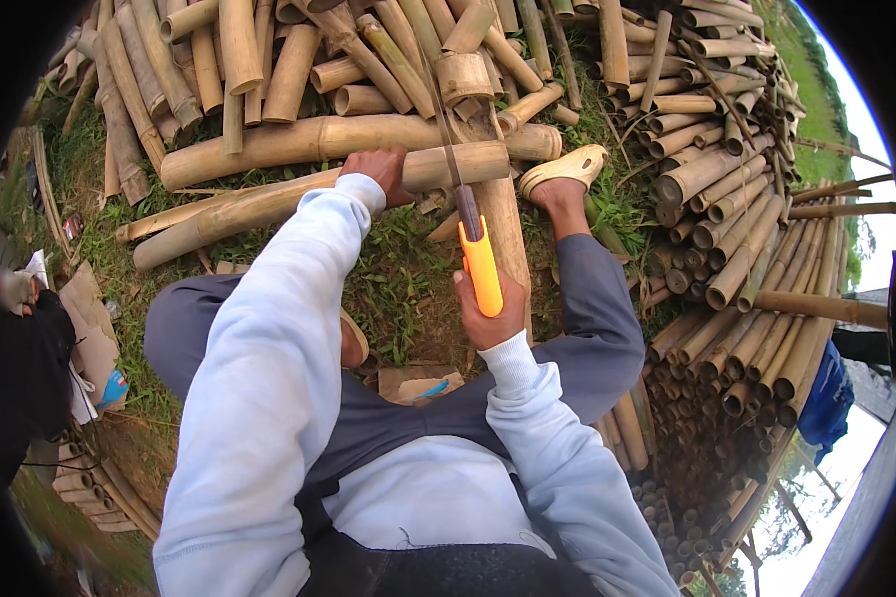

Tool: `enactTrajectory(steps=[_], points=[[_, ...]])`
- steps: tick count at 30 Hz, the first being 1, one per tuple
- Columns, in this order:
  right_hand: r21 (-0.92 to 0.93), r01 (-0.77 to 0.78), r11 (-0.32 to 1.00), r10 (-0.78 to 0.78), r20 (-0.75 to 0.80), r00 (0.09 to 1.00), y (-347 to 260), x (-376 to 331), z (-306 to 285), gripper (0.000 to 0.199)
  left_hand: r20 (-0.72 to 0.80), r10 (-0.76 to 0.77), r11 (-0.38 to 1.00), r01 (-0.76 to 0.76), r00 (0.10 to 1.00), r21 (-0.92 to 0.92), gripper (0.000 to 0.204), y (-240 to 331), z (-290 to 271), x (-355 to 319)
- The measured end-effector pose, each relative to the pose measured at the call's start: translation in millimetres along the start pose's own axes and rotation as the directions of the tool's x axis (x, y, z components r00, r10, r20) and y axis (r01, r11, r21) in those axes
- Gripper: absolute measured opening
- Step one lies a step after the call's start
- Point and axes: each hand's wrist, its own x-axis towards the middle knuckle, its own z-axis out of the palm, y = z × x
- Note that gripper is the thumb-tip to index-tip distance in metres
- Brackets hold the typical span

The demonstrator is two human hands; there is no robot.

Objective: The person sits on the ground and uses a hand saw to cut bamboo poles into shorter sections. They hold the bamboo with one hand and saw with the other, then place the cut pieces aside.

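Observation:
My right hand (498,310) is wrapped round the orange handle of a handsaw (479,261). The saw's long thin blade points away from me and crosses a bamboo pole (244,221) near its right end. My left hand (378,171) grips that pole to the left of the blade, fingers curled over it. Under the pole's right end runs a bamboo support (510,234), pointing away from me. Just beyond lies a thicker bamboo pole (299,142), roughly sideways. How deep the blade sits in the bamboo I cannot tell.
Cut bamboo pieces (294,75) are heaped at the far side. Stacked bamboo (727,199) rises on the right. My sandalled foot (565,174) is close to the support's right side. A person in dark clothing (25,373) is at the left, near torn cardboard (88,313).

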Motion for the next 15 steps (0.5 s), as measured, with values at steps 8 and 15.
enactTrajectory(steps=[8, 15], points=[[-0.178, -0.06, 0.982, 0.067, 0.036, 0.997, -7, -134, -53, 0.033, 0.011, -0.021, 1.0, 0.021, 1.0, -0.008, 0.073, -9, 9, 3], [0.022, -0.024, 0.999, 0.024, -0.011, 1.0, 0, 2, 1, 0.012, 0.007, 0.013, 1.0, -0.013, 1.0, 0.014, 0.065, -5, 3, 4]])
